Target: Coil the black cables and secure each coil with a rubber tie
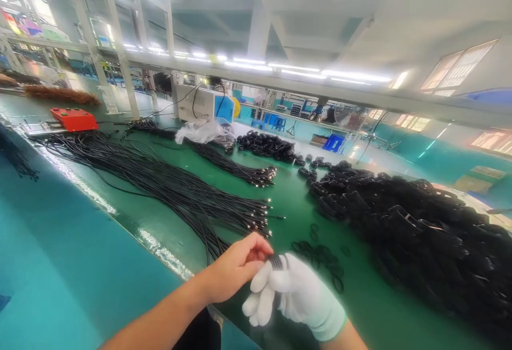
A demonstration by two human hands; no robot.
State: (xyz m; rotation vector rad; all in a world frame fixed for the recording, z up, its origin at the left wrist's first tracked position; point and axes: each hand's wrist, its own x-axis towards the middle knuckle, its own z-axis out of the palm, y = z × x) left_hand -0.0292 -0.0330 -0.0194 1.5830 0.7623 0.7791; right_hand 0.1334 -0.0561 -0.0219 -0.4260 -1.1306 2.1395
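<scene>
Closest to me, my bare left hand (236,267) and my white-gloved right hand (294,296) meet over the near edge of a green workbench (296,200). Both are closed on one small coiled black cable (276,261): my left fingertips pinch its top, and my gloved fingers curl around it from below. Only a few ribbed loops show between the two hands.

The coil looks springy, so I judge it could unwind if either pinch slackens. The knit glove may also slide on the smooth cable jacket.

Just beyond my hands, a few thin black rings (320,256) lie flat on the bench mat. To the left, a broad sheaf of long straight black cables (160,184) runs away from me, its metal-tipped ends pointing toward the rings. A loose strand could snag my left wrist. To the right, a big heap of bundled black coils (420,232) sprawls, glossy and tangled.

Farther back lie a second cable sheaf (236,166), a crumpled clear plastic bag (200,131), a white box-shaped machine (200,104) and a flat red box (74,119).
</scene>
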